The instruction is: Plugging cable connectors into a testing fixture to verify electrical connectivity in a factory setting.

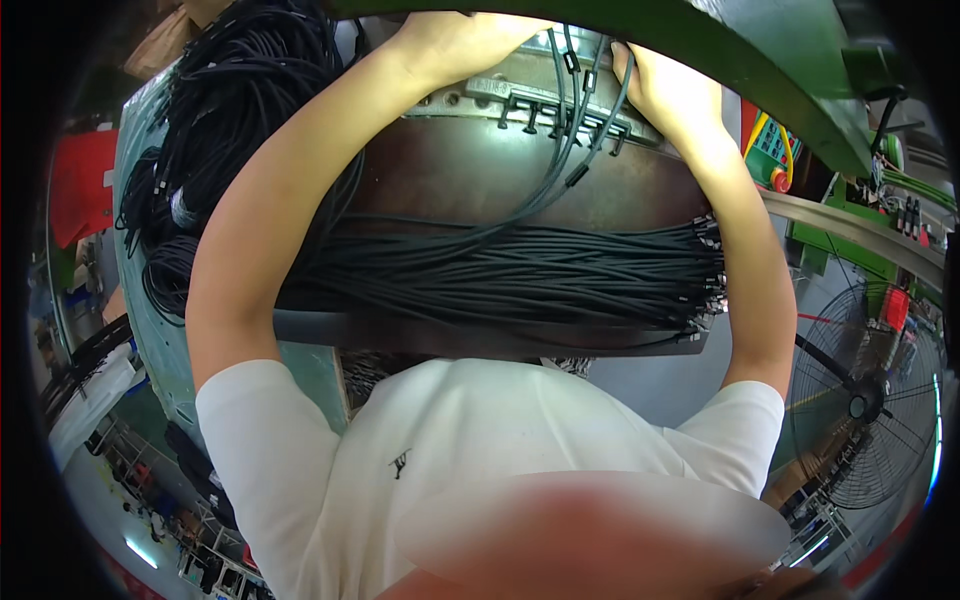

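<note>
At the top, my left hand (470, 42) reaches over a metal mold-like fixture (490, 88), its fingertips hidden beneath a green machine frame. My right hand (675, 92) is at the fixture's right side, fingers curled against a black cable (622, 90) that they seem to grip; the frame covers part of this hand. Several dark cables run down from between my hands, with small black rectangular pieces (577, 176) on them. They curve left into a wide bundle of black cables (520, 270) lying across the brown work surface (430, 165), metal-tipped ends at the right.
A large heap of coiled black cables (250, 70) is piled at the left. The green machine frame (740, 50) arches close over my hands. A control box with a red button (780, 179) stands right of my right forearm, and a big fan (858, 405) is beyond.
</note>
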{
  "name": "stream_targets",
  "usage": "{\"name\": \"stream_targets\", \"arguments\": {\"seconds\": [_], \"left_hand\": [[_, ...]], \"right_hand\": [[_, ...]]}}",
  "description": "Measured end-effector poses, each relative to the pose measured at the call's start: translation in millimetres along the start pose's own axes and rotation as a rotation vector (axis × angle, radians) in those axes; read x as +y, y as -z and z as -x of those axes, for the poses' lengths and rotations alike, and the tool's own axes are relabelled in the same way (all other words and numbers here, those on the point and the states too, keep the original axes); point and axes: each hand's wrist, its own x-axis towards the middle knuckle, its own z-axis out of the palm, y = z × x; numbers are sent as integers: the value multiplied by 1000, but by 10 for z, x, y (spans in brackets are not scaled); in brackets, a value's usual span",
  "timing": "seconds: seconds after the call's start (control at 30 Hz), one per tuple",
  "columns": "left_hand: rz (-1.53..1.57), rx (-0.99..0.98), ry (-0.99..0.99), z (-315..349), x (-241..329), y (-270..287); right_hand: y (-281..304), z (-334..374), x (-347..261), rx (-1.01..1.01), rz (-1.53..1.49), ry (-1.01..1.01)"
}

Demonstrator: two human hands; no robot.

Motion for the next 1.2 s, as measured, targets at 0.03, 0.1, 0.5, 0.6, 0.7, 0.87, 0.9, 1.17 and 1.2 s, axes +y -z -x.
{"name": "stream_targets", "arguments": {"seconds": [0.03, 0.1, 0.5, 0.6, 0.7, 0.87, 0.9, 1.17, 1.2], "left_hand": [[-39, 2, -20, -14, 7, -30], [-100, 3, -41, -6, 46, -63], [-412, 188, -151, 392, 179, -44], [167, 256, -2, 1154, 666, 377], [756, -589, 85, 2125, 952, 626], [-129, -429, 398, 3459, 672, -583], [-269, -246, 382, 3599, 498, -827], [-241, -224, 604, 3820, 69, -1177], [-229, -54, 588, 3773, 112, -1179]], "right_hand": [[-12, -40, 4, 70, 27, 60], [-20, -110, 28, 184, 80, 186], [221, 213, -33, 246, -312, -47], [561, 836, -67, 396, -304, 100], [798, 2160, 125, 803, -459, -60], [-553, 3945, 174, 464, -539, -864], [-881, 4137, 105, 218, -381, -610], [-1686, 4336, -165, 235, -769, -683], [-1621, 4284, -178, 180, -773, -739]]}}
